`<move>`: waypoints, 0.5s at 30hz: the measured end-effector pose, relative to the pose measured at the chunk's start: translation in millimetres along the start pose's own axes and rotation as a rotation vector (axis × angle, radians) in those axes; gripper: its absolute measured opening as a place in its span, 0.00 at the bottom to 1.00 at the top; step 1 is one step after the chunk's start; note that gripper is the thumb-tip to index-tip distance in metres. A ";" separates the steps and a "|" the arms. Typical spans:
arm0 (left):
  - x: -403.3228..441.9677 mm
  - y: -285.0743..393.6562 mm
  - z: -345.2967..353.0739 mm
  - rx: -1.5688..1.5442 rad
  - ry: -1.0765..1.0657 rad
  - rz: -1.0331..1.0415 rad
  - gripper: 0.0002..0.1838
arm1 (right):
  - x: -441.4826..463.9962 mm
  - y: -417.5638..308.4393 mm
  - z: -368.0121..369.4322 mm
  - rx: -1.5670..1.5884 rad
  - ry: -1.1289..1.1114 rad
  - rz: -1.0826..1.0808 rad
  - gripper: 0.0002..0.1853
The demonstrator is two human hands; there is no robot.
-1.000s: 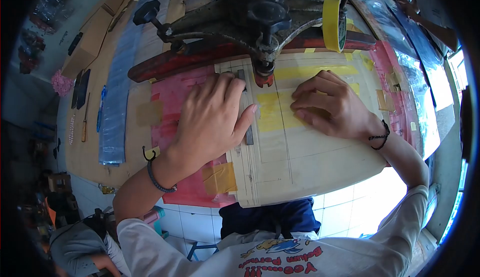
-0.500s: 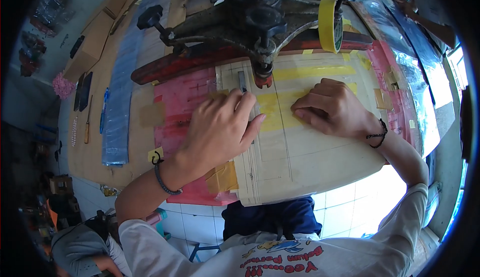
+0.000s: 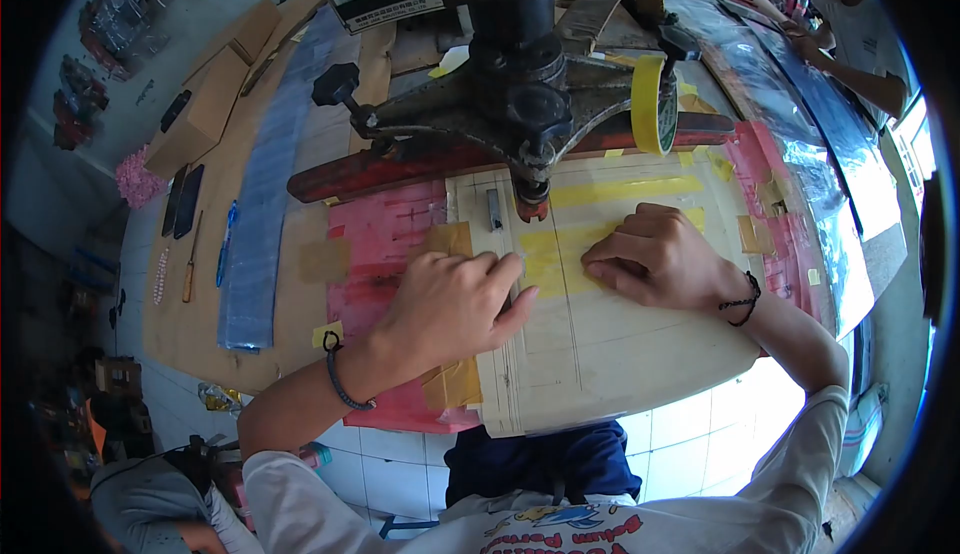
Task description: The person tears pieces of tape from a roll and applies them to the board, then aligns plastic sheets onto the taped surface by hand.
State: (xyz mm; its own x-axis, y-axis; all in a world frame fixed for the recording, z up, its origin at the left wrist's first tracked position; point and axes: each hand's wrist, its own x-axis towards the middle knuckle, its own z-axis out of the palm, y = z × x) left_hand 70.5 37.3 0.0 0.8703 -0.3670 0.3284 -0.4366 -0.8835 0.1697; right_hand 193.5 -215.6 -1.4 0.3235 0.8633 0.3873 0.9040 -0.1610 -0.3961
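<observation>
A cream board (image 3: 650,344) with pencil lines and yellow tape strips (image 3: 625,190) lies over a red sheet (image 3: 375,244). My left hand (image 3: 450,304) rests at the board's left edge, fingers curled; what is under them is hidden. Just above it lies a narrow metal strip (image 3: 494,210), whose lower part is out of sight. My right hand (image 3: 655,259) is on the board beside the yellow tape, its fingers bent and pressed together; anything in them is too small to tell. Between and above my hands hangs the red tip (image 3: 532,204) of a black machine head (image 3: 535,104).
A yellow tape roll (image 3: 648,104) hangs on the machine's right arm. A red bar (image 3: 400,166) crosses behind the board. To the left are a blue plastic strip (image 3: 265,204), a pen (image 3: 227,244), a screwdriver (image 3: 191,259) and phones (image 3: 188,201). Another person (image 3: 870,54) works at the upper right.
My left hand has slid down along the board, uncovering the metal strip's top part. My right hand stays at nearly the same spot on the board. The view has tilted upward.
</observation>
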 end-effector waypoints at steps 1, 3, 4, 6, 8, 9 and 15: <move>-0.8 0.7 0.4 0.021 -0.002 0.017 0.13 | 0.0 0.0 -0.3 0.002 -0.005 -0.004 0.06; -3.0 0.3 2.8 0.045 0.008 0.065 0.13 | 0.1 -0.2 -0.8 0.002 -0.008 -0.012 0.06; -3.4 -0.3 3.6 0.058 0.012 0.089 0.12 | 0.3 -0.2 -1.0 0.002 -0.009 -0.016 0.06; -3.1 -0.6 3.6 0.034 0.003 0.088 0.12 | 0.3 -0.4 -0.8 -0.003 -0.011 -0.014 0.06; -2.8 -0.7 4.1 0.016 -0.008 0.081 0.11 | 0.4 -0.3 -0.6 -0.002 -0.012 -0.014 0.06; -2.7 -0.6 4.4 0.009 -0.013 0.074 0.11 | 0.6 -0.3 -0.4 0.002 -0.010 -0.016 0.06; -1.7 0.2 8.8 -0.053 -0.006 0.040 0.11 | -1.2 1.4 0.0 -0.006 -0.009 -0.020 0.06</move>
State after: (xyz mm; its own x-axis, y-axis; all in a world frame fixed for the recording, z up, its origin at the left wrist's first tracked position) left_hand 70.9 35.2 -8.7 0.8533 -0.4035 0.3303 -0.4823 -0.8516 0.2056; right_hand 194.3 -216.8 -2.4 0.3032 0.8705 0.3877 0.9119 -0.1470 -0.3832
